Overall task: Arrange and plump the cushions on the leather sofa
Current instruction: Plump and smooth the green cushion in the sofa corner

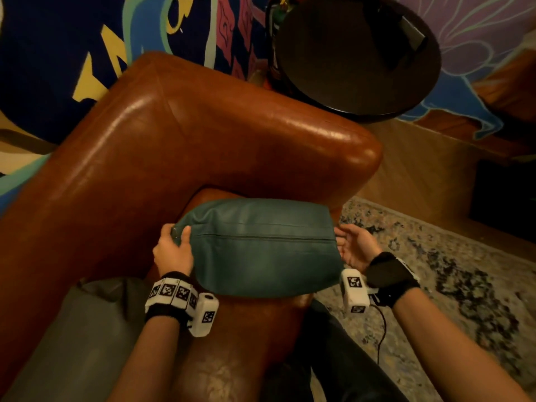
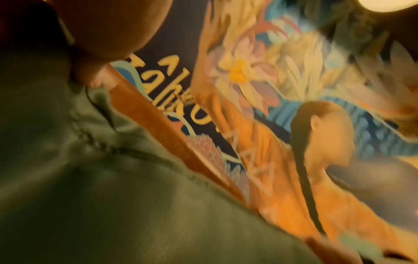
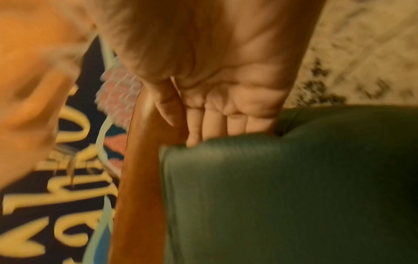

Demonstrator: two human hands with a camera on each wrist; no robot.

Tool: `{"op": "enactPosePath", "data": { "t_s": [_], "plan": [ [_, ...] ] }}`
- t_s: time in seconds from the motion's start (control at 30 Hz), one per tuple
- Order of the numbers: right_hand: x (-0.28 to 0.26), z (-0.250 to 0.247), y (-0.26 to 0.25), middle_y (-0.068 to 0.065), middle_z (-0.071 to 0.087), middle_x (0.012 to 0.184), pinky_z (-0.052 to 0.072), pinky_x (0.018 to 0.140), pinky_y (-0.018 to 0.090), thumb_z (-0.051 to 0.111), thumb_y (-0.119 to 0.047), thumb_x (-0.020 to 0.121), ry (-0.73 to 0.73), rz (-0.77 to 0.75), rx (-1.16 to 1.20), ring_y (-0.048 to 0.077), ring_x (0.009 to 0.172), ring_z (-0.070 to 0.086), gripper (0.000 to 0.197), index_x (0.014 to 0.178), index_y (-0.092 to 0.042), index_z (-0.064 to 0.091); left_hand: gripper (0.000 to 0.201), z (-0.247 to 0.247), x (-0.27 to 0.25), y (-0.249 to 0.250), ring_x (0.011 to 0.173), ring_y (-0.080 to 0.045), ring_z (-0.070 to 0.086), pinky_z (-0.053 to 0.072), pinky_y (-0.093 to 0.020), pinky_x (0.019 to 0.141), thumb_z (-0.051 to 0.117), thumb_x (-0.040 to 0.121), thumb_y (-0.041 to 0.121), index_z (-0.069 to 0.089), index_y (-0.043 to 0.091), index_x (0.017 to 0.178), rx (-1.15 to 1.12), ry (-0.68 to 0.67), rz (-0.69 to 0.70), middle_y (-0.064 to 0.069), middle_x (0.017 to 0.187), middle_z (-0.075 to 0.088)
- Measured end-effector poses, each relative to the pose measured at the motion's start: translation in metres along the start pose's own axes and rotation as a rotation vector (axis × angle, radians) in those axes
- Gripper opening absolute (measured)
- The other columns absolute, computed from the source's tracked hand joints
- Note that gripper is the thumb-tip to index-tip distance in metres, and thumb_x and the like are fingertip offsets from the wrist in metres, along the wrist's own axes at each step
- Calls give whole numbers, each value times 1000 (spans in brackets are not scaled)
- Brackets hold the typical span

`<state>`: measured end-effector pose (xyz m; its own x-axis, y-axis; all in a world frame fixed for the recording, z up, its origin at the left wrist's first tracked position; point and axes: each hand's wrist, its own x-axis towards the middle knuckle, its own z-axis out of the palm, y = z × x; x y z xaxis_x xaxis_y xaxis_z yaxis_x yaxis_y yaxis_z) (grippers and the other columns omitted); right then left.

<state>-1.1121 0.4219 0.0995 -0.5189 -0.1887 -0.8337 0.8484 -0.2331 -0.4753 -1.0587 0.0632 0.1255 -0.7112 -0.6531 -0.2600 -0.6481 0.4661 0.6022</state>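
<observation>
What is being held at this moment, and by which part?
The teal cushion, held at its two ends: the left hand grips the left corner by the zip seam; the right hand has its fingers against the right end.

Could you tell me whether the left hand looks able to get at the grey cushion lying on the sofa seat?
Probably yes. The grey cushion lies just beside the left wrist with nothing over it, but the left hand is gripping the teal cushion and would need to let go first.
</observation>
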Motion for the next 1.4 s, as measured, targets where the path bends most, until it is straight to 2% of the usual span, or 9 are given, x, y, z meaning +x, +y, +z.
{"op": "enactPosePath", "data": {
  "t_s": [0.17,0.37,0.6,0.7,0.87,0.97,1.07,1.23,1.4],
  "plan": [
    [1,-7,12,6,67,61,51,57,26,50,0,94,157,-150,-442,22,62,63,20,86,8,65,29,-3,2,-8,106,-44,58,46,-46,89,60,93,27,62,3,110,-42,-34,-56,-25,107,66],
    [-10,-28,9,-5,75,74,53,70,21,48,27,81,-86,-248,-821,11,76,67,45,100,-8,70,29,5,-9,-10,110,-44,56,45,-46,93,60,94,22,61,0,113,-115,0,-148,-28,112,64],
    [-13,-18,22,7,70,92,58,81,30,63,23,75,-15,-420,-713,1,77,69,38,110,7,64,31,4,-10,-3,111,-44,56,45,-45,95,60,93,21,60,-1,115,-137,18,-163,-28,114,63],
    [-10,-14,21,-2,71,90,56,69,18,60,26,75,5,-412,-683,-1,75,69,43,110,1,64,29,1,-13,1,107,-43,58,45,-44,92,58,95,19,60,-3,112,-101,4,-98,-29,110,63],
    [-13,-40,2,-1,68,63,48,64,30,45,22,84,265,-531,-613,15,61,60,44,71,-15,66,23,-11,-5,10,99,-43,60,48,-44,87,59,93,17,61,-1,107,-34,-15,5,-30,103,64],
    [-31,-72,-22,-8,69,62,49,65,20,49,15,88,306,-542,-591,5,61,61,51,63,-22,74,23,-21,8,2,101,-44,59,49,-48,88,60,92,18,61,1,107,14,-1,-16,-29,104,64],
    [-45,-65,-22,-3,70,77,50,66,8,61,8,86,177,-437,-800,-7,63,63,23,84,-9,75,24,-22,12,0,103,-45,58,49,-50,90,60,93,19,60,1,109,36,-25,-19,-30,107,63],
    [-22,-25,13,13,71,96,53,89,37,60,11,82,70,-396,-943,19,84,66,24,96,-5,72,27,-16,7,8,106,-45,58,46,-47,92,59,93,18,60,-2,112,-1,-10,-9,-30,108,63],
    [-17,-4,16,15,73,94,51,81,38,54,6,82,80,-422,-1114,29,90,67,28,97,-7,73,29,-14,3,5,107,-46,57,47,-48,91,58,94,18,58,-3,115,-14,12,-60,-31,112,61]
  ]
}}
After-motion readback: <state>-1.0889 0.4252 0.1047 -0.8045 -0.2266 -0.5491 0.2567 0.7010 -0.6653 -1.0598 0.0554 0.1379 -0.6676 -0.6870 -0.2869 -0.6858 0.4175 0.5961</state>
